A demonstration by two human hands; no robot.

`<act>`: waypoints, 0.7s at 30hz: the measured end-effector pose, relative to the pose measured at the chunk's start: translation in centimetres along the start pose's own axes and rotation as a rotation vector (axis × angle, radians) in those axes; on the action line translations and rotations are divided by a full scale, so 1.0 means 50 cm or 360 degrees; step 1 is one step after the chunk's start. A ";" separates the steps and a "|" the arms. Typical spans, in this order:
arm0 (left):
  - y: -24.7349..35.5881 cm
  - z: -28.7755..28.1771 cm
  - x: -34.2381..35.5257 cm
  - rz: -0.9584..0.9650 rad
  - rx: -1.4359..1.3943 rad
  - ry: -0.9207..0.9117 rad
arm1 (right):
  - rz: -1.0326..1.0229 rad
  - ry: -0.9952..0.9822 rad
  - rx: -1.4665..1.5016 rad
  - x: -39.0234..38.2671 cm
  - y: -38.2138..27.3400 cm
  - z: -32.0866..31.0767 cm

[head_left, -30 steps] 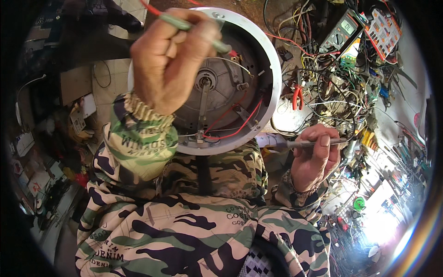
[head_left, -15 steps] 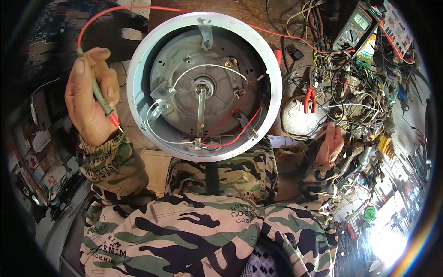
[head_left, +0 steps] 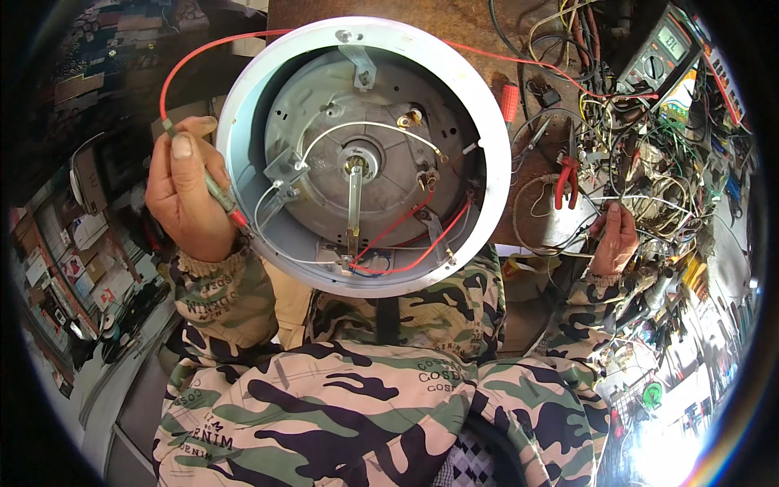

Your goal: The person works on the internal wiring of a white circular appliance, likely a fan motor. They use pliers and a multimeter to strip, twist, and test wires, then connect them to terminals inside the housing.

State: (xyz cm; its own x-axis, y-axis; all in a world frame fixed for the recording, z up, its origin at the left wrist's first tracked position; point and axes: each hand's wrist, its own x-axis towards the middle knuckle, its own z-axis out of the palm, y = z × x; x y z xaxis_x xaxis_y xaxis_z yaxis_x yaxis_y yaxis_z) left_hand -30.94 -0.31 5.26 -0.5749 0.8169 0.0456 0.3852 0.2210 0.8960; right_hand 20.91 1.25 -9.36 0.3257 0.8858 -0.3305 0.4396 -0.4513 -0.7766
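Observation:
My left hand (head_left: 188, 203) is closed around a test probe (head_left: 219, 193) with a greenish-grey handle and red end, pointing down beside the left rim of a round metal appliance housing (head_left: 492, 130). Whether its tip touches the rim I cannot tell. Inside the housing are a grey round plate (head_left: 304, 101), a central socket with a metal strip, and white and red wires. A red lead (head_left: 185, 61) runs from the probe behind the housing toward a multimeter (head_left: 656, 63). My right hand (head_left: 615, 243) is pinched at the wire tangle; what its fingers hold is unclear.
Red-handled pliers (head_left: 568, 185) lie on the bench above my right hand. A red handle (head_left: 510, 101) stands near the housing's right rim. Tangled wires (head_left: 673, 174) cover the right side, with many tools below. A bright light glares at lower right.
My left hand has brought the probe right and down, closer to the housing's left rim. My right hand has shifted slightly right. The whole view has moved a little.

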 end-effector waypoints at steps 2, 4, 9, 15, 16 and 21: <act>0.002 0.002 -0.006 0.0099 0.0140 0.0045 | 0.0015 0.0038 -0.0058 0.002 0.001 0.006; 0.004 -0.002 -0.010 0.0230 0.0274 0.0053 | 0.0027 0.0020 -0.0098 0.003 0.001 0.012; 0.005 -0.016 -0.015 0.0215 0.0289 0.0034 | 0.0076 -0.0024 -0.0039 0.005 0.019 0.028; -0.007 -0.029 -0.023 0.0192 0.0367 0.0072 | 0.0120 -0.0117 -0.0068 0.022 0.015 0.051; -0.011 -0.033 -0.024 0.0192 0.0373 0.0064 | 0.0116 -0.0132 -0.0076 0.028 0.020 0.054; -0.020 -0.039 -0.015 0.0253 0.0436 0.0002 | -0.0019 -0.0093 -0.0140 0.039 0.006 0.057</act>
State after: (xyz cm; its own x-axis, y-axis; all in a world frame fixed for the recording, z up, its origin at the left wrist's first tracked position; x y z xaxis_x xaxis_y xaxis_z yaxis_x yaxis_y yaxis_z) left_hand -32.28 -2.17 5.19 -0.4925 0.8522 0.1764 0.6506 0.2259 0.7251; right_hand 19.31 3.17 -11.75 0.2716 0.8949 -0.3540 0.5158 -0.4459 -0.7316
